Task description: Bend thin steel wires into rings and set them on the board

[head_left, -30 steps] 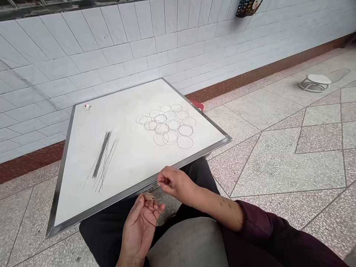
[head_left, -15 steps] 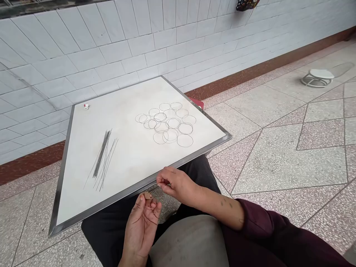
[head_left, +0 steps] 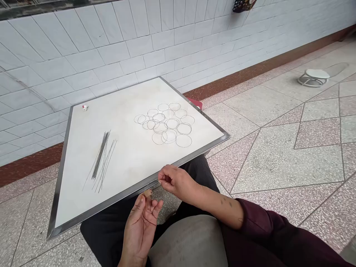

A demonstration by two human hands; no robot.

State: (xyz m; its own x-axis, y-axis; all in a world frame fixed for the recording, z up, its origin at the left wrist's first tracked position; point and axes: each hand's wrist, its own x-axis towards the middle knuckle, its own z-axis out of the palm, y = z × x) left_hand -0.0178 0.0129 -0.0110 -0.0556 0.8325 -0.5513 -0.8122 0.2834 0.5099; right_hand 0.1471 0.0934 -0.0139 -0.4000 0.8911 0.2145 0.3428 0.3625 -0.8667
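My left hand [head_left: 141,228], palm turned up, is below the table's near edge. Its thumb presses against the index finger, whose tip is covered by a tan wrap [head_left: 147,193]; the other fingers are loosely curled. My right hand [head_left: 176,180] is up and to the right, at the table edge, with thumb and fingertips pinched together. A thin bent wire [head_left: 152,183] runs between the two hands, very fine and partly hidden by the fingers. Ahead of my right hand, several thin wire rings [head_left: 184,140] lie overlapping on the white table [head_left: 125,163].
A bundle of straight dark wires [head_left: 100,155] lies on the table's left side, a few splayed apart. A small white-and-red object [head_left: 85,108] sits at the far left corner. The table has a metal rim beside a tiled wall [head_left: 111,52]. A white stool [head_left: 314,77] stands far right.
My right hand has shifted very slightly right and up, and my left fingers have turned a little around the wire. The view has moved slightly. Rings and wires on the table lie as before.
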